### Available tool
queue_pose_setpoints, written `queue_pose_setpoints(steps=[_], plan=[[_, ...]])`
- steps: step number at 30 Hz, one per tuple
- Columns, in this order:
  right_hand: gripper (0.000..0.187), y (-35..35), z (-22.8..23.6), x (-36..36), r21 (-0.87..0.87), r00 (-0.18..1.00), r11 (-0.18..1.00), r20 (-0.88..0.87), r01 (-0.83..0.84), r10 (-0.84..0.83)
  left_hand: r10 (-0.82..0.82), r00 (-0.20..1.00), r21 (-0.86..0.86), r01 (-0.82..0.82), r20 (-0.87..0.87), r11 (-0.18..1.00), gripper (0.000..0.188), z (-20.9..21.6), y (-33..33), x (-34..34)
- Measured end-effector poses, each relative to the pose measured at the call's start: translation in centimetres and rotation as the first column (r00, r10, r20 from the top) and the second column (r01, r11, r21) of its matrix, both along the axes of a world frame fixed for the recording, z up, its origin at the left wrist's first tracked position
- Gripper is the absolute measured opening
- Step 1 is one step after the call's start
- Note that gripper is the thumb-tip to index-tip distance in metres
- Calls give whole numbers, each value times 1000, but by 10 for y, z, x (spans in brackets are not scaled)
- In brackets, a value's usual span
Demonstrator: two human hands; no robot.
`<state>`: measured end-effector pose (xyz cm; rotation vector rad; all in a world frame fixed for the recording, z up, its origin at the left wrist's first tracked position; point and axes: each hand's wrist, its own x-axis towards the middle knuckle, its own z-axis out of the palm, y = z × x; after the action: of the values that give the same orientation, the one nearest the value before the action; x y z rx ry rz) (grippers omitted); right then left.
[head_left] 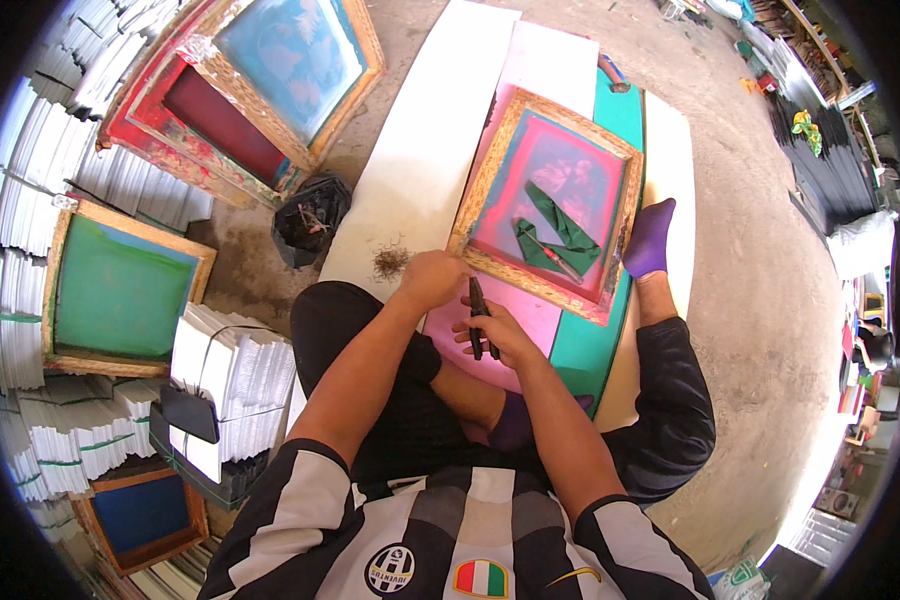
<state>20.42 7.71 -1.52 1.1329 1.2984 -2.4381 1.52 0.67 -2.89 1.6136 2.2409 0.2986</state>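
In front of me lies a wooden screen-printing frame (pixel 625 240) with pink and blue mesh. My left hand (pixel 435 279) is closed at its lower-left corner; whatever its fingers may pinch is hidden. Just right of it, my right hand (pixel 502 335) grips black pliers (pixel 477 308), which point up toward that corner. On the mesh rest a folded strip of green cloth (pixel 560 218) and a slim tool with a red handle (pixel 560 262). Left of my left hand is a small heap of thin brown bits (pixel 390 262), perhaps staples or nails.
White, pink and green sheets (pixel 410 130) cover the floor beneath the frame. My purple-socked foot (pixel 650 238) is against its right side. A black bag (pixel 311 218), more printing frames (pixel 120 285) and tied paper stacks (pixel 232 360) stand to the left.
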Motion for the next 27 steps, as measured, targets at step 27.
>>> queue_pose_setpoints(steps=[27], plan=[[31,11,-32,-33,171,899,963,355,210,-259,666,744,-286,-651,-55,703,24,24,-9,-34]])
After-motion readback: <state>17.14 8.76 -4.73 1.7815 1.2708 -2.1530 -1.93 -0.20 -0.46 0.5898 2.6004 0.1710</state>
